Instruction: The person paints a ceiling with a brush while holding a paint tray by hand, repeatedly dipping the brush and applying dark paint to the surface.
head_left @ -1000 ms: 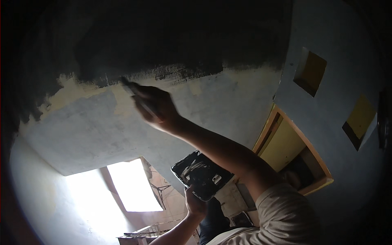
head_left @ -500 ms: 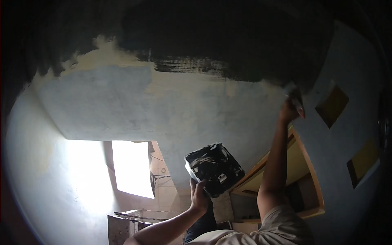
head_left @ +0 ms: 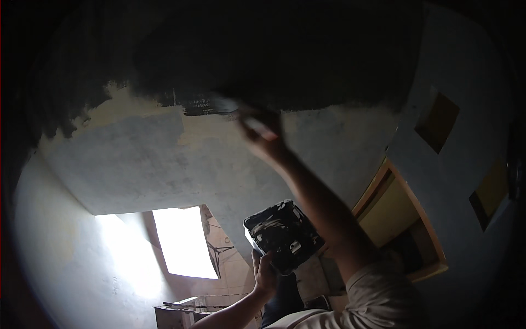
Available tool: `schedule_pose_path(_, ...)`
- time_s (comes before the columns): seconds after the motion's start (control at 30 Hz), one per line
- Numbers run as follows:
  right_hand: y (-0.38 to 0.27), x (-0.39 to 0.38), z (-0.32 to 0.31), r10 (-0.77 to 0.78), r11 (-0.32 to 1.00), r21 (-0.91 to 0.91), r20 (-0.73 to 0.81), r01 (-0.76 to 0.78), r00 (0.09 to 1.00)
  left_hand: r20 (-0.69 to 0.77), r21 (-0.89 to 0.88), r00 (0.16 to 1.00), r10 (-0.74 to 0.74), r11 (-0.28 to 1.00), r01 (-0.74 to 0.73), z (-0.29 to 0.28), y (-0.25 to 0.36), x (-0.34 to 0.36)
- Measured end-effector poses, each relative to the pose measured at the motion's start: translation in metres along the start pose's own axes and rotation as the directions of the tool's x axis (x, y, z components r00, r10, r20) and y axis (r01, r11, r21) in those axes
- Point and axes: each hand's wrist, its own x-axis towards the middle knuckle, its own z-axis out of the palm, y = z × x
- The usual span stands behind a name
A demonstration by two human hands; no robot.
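Note:
My right hand (head_left: 264,132) grips a brush-like tool (head_left: 226,103), blurred by motion, with a reddish bit on its handle. The tool is raised at the lower edge of a dark painted area (head_left: 279,49), where ragged strokes meet the pale wall (head_left: 148,153); whether it touches is unclear. Lower down, my left hand (head_left: 264,272) holds a square black container (head_left: 280,230) smeared with dark and pale paint, gripping it at its near lower side.
At right, a blue-grey wall (head_left: 460,77) has two recessed yellow-brown niches (head_left: 437,122) and an orange-framed doorway (head_left: 438,241). A bright window (head_left: 184,241) sits lower left. Below are a metal-and-board structure (head_left: 171,312) and my dark-clad leg (head_left: 282,307).
My right hand swung to the far right half a second ago and has since returned leftward with the tool. My left hand still holds the container low, with slight shifts in view.

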Motion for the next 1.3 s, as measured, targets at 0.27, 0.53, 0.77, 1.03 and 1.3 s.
schedule_pose_path(0.27, 0.079, -0.063, -0.184, 0.234, 0.932, -0.046, -0.679, -0.358, 0.696, 0.06, 0.121, 0.992, 0.11, 0.986, -0.117, 0.005, 0.005, -0.006)
schedule_pose_path(0.53, 0.016, -0.079, 0.003, 0.101, 0.986, -0.135, 0.017, -0.097, 0.995, 0.055, 0.008, 0.996, 0.067, 0.998, -0.067, 0.009, 0.009, 0.003)
schedule_pose_path(0.77, 0.165, -0.114, -0.26, 0.624, 0.761, 0.514, -0.413, -0.396, 0.664, 0.225, -0.469, 0.973, -0.041, 0.871, 0.145, -0.005, 0.001, -0.008)
schedule_pose_path(1.03, 0.144, -0.066, -0.247, 0.067, 0.835, -0.383, -0.643, -0.395, 0.763, 0.221, -0.516, 0.947, -0.233, 0.796, 0.317, -0.01, -0.002, 0.005)
schedule_pose_path(1.3, 0.159, -0.08, -0.275, 0.389, 0.887, 0.01, -0.557, -0.462, 0.734, 0.281, -0.404, 0.959, -0.043, 0.901, 0.159, 0.006, 0.014, -0.003)
